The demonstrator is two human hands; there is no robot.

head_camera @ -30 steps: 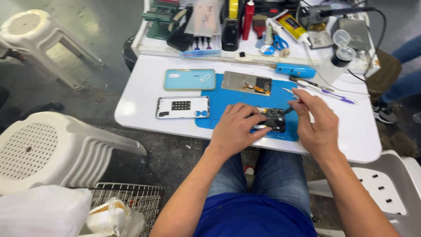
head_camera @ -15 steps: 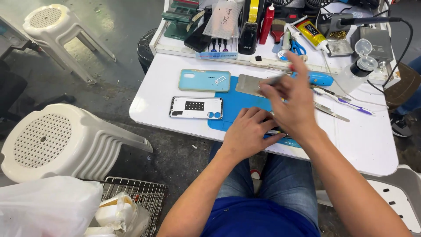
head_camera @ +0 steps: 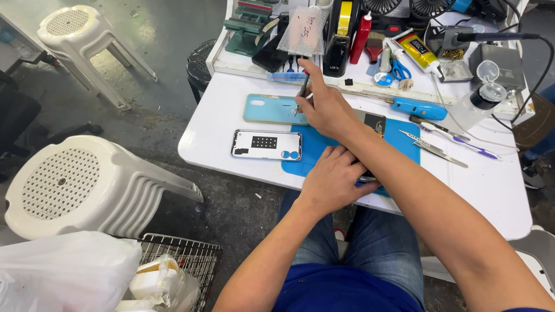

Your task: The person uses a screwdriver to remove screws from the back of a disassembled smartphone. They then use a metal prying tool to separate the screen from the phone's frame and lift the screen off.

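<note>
My right hand [head_camera: 326, 110] reaches across my body to the far left part of the counter [head_camera: 497, 190], my forearm crossing over the blue work mat [head_camera: 315, 151]. Its fingers are pinched narrow around a thin dark screwdriver [head_camera: 303, 86], which stands nearly upright, its tip pointing down at the teal phone cover [head_camera: 269, 108]. That cover lies flat just beyond the mat's left edge; whether the tip touches it I cannot tell.

My left hand [head_camera: 332, 179] lies palm down on the near part of the mat, fingers spread and pressing on a small dark part that is almost wholly hidden under them, so I cannot tell what it is or whether I grip it or only pin it.

Just left of that hand, half on the mat, lies a phone frame [head_camera: 267, 145], white inside with a dark patch. To the right on the counter lie tweezers [head_camera: 436, 148] and a blue-handled tool [head_camera: 419, 108]. Along the back sits a tray [head_camera: 219, 55] crowded with tools, scissors [head_camera: 399, 70] and a yellow glue tube [head_camera: 417, 51]. On the floor to my left stand white plastic stools [head_camera: 87, 185]
</note>
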